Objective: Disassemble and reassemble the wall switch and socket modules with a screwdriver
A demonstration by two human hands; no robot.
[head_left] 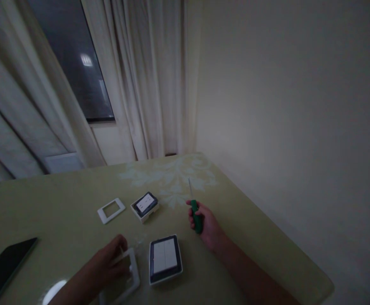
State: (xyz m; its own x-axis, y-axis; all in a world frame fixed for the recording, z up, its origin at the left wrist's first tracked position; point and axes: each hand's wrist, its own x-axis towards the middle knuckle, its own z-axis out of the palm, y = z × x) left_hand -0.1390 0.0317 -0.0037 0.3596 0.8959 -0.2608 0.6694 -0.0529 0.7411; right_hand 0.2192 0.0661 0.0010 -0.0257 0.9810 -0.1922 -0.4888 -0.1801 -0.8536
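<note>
A screwdriver (197,217) with a green handle is gripped in my right hand (209,226), its thin metal shaft pointing up and away. My left hand (113,258) is closed on the edge of a white rectangular faceplate frame (134,271), low over the table; part of the frame is hidden behind the hand. Just right of it lies a switch unit (165,259) with a white front and dark border in a white box. Farther back a socket unit (146,204) with small slots sits on a similar white box. Beside that one lies a second white faceplate frame (111,210).
The table (251,237) has a yellow-green cover with a pale floral pattern. A dark flat object (8,264) lies at the left. A bright white round shape (54,292) shows by my left forearm. A wall (283,106) runs along the right; curtains (146,76) hang behind.
</note>
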